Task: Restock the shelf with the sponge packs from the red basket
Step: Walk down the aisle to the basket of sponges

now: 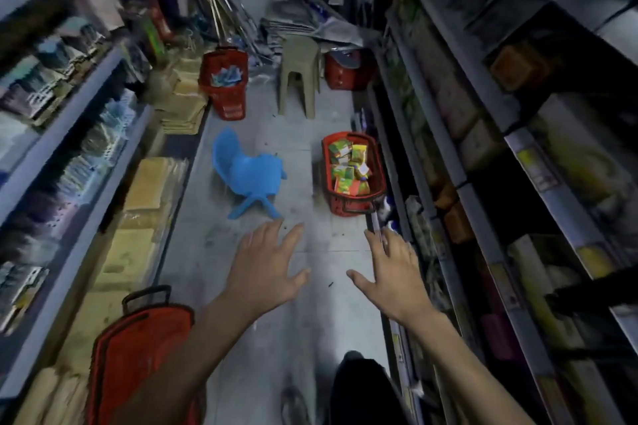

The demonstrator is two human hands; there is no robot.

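A red basket (pixel 376 162) stands on the aisle floor against the right-hand shelf (pixel 448 272). It holds several green, yellow and orange sponge packs (pixel 349 167). My left hand (pixel 267 267) and my right hand (pixel 393 269) reach forward side by side over the grey floor, short of that basket. Both have fingers spread and hold nothing. The right shelf's goods are dark and blurred.
A small blue plastic chair (pixel 247 171) sits left of the basket. Farther back stand another red basket (pixel 224 79) with blue packs, a beige stool (pixel 298 74) and a third red basket (pixel 345 71). A red basket (pixel 138 355) lies near my left arm. Shelves line both sides.
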